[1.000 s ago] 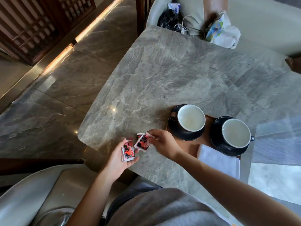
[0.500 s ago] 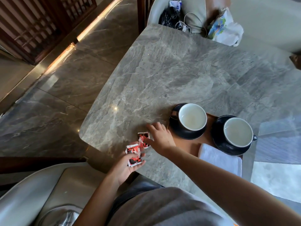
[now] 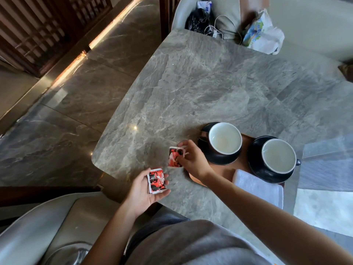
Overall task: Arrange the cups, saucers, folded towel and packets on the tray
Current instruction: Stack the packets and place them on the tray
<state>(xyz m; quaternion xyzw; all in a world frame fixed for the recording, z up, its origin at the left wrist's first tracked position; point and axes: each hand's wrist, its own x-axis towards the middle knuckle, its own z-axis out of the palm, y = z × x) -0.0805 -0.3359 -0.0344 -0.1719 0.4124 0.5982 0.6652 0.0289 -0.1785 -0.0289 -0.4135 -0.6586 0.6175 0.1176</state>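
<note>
On your wooden tray (image 3: 224, 170) the black, white-lined left cup (image 3: 225, 139) stood upright on the left saucer (image 3: 219, 160), the right cup (image 3: 278, 155) likewise on the right saucer (image 3: 256, 166), the folded towel (image 3: 257, 185) lay along the tray's near edge, and you held one red packet (image 3: 175, 156) just left of it, the second packet (image 3: 157, 180) farther left.

Your left hand (image 3: 142, 194): palm up, holding a packet (image 3: 157, 181). Your right hand (image 3: 193, 162): forearm outstretched, fingertips pinching a second packet (image 3: 175, 157).

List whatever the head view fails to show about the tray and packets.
1. Tray: head view, outline covered by saucers, towel, right hand.
2. Packet the right hand pinches: head view, print blurred.
3. Stacked packets in left hand: head view, top one hides count.
</note>
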